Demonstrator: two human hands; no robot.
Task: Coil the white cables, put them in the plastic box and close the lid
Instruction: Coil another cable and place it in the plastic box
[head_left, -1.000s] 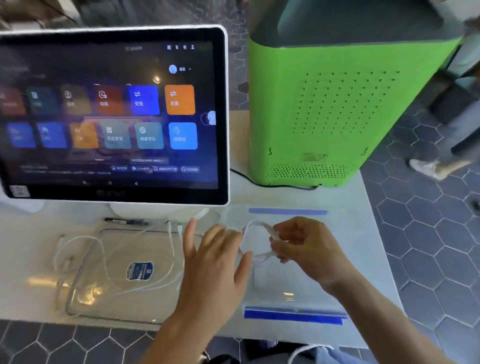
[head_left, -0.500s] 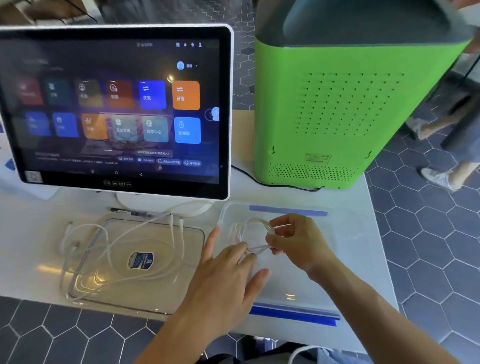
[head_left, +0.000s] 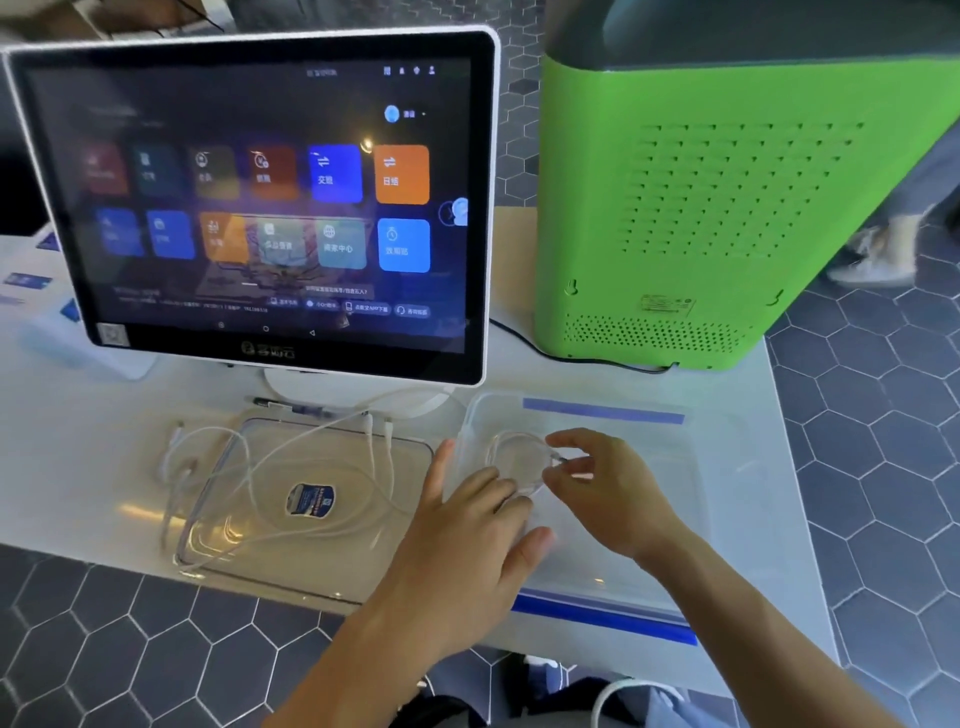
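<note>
A clear plastic box (head_left: 727, 519) with blue strips on its near and far edges stands at the table's right. Inside it lies a small coiled white cable (head_left: 511, 446). My right hand (head_left: 608, 483) pinches the coil's right side between thumb and fingertips. My left hand (head_left: 467, 545) reaches over the box's left wall, its straight fingers resting on the coil's near edge. To the left lies the clear lid (head_left: 322, 571) with a blue label, and loose white cables (head_left: 270, 457) sprawl across it and onto the table.
A touchscreen monitor (head_left: 270, 197) on a white stand sits behind the lid, with a dark pen (head_left: 291, 406) at its foot. A green machine (head_left: 727, 208) with a black cord stands behind the box. A person walks on the hexagon-tiled floor at the right.
Both hands have lowered the coiled cable from above the box down into it. My left hand has gone from raised to lying flat on the coil.
</note>
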